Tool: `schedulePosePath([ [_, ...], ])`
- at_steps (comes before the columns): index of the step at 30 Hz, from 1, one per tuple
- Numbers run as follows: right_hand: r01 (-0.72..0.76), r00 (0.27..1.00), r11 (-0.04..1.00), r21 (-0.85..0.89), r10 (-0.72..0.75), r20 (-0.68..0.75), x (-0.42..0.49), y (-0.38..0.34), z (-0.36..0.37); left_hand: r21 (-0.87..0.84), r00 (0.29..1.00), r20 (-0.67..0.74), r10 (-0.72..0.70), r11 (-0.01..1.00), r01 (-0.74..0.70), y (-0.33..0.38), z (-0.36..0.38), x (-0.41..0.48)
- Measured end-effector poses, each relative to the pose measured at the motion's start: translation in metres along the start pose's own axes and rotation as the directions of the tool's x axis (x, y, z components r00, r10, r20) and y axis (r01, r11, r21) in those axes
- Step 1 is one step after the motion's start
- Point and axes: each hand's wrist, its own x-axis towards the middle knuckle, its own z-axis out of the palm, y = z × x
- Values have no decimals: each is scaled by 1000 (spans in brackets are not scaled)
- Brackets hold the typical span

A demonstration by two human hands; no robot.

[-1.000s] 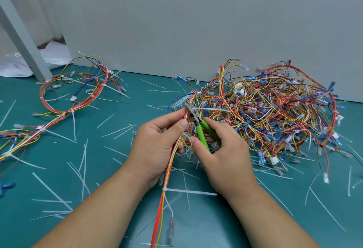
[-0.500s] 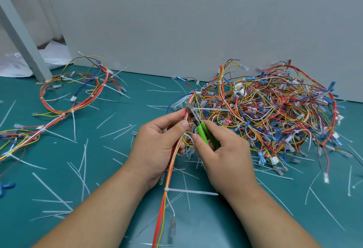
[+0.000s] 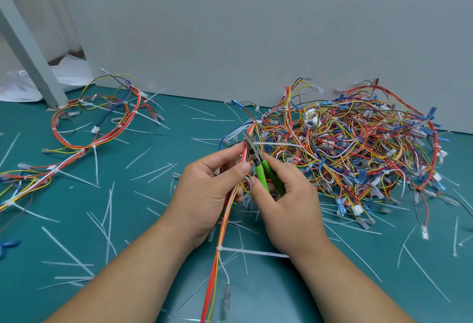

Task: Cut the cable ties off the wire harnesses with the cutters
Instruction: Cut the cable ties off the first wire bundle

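My left hand (image 3: 212, 189) pinches a wire harness (image 3: 217, 266) of red, white and yellow wires between thumb and fingers, just below the cutter jaws. My right hand (image 3: 286, 207) grips the green-handled cutters (image 3: 258, 161), whose metal jaws point up and left at a white cable tie (image 3: 279, 145) sticking out to the right from the bundle. Another white cable tie (image 3: 253, 252) is still fastened lower on the same harness, between my wrists. The harness runs down off the bottom edge.
A big tangled pile of harnesses (image 3: 358, 148) lies to the right against the grey wall. More harnesses (image 3: 97, 128) lie at the left near a slanted grey post (image 3: 28, 51). Several cut white ties (image 3: 107, 220) litter the teal mat.
The cutters shifted slightly up along the harness and their handles spread a little; the white tie now sticks out to the right of the jaws. Both hands stay almost in place.
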Motion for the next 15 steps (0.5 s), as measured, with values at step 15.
schedulePosePath([
  [15, -3, 1000, 1000, 26, 2, 28, -1, 3, 1, 25, 1000, -18, 4, 1000, -3, -2, -2, 2],
])
